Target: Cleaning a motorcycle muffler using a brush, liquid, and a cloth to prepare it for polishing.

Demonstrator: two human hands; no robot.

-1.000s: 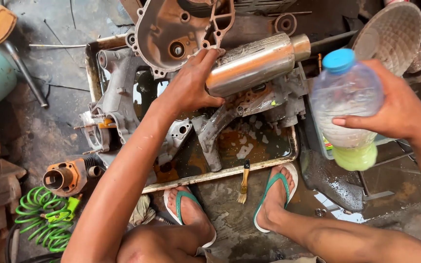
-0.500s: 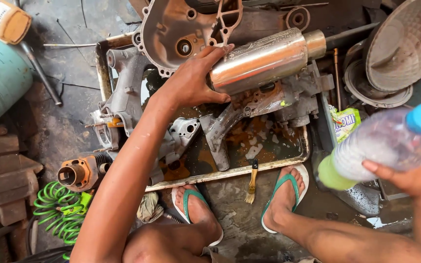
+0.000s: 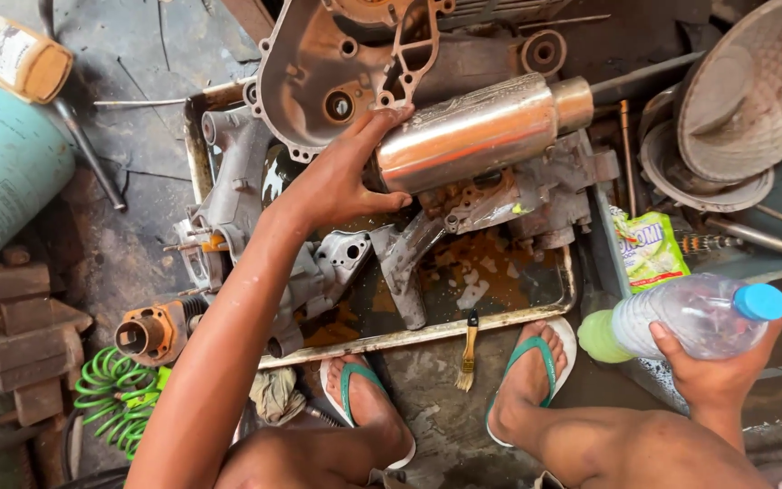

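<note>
My left hand grips the near end of a shiny metal cylinder, a muffler-like part held over a metal tray. My right hand holds a clear plastic bottle with a blue cap, tipped almost on its side at the lower right, away from the tray. A little yellow-green liquid sits at the bottle's base end. Greasy engine castings lie in and behind the tray, which holds brownish foamy liquid.
A small brush lies by the tray's front edge between my feet in green sandals. A pale green cylinder is at left, a coiled green hose lower left, a sachet and metal bowls at right.
My right hand has carried the bottle from upright beside the cylinder down and to the right, tipping it onto its side. My left hand still holds the cylinder.
</note>
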